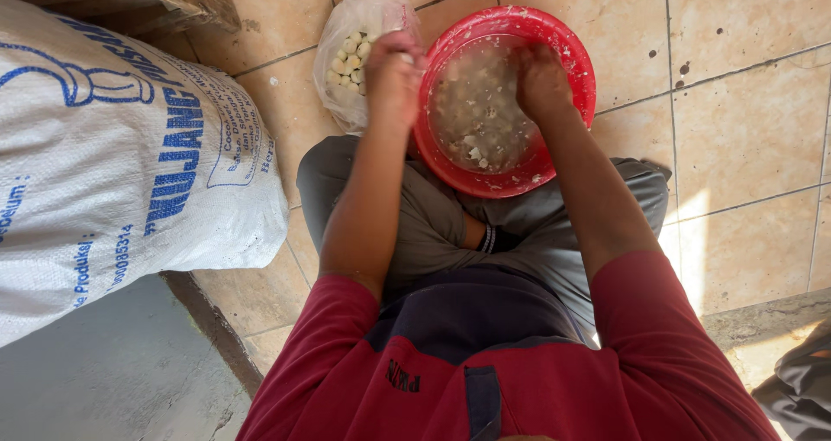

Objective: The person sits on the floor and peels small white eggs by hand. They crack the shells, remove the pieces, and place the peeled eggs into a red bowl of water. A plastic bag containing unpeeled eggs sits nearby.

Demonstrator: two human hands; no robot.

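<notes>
We sit cross-legged on the tiled floor [744, 138] with the red basin [578, 60] just beyond our knees, holding cloudy water and small pale pieces. Our right hand [541, 82] reaches into the basin, fingers curled down among the pieces; we cannot tell whether it grips any. Our left hand [394, 73] hovers at the basin's left rim, closed into a loose fist, contents hidden. Just left of it lies a clear plastic bag [351, 25] of small whitish bulbs. A large white woven sack [112, 164] stands further left.
</notes>
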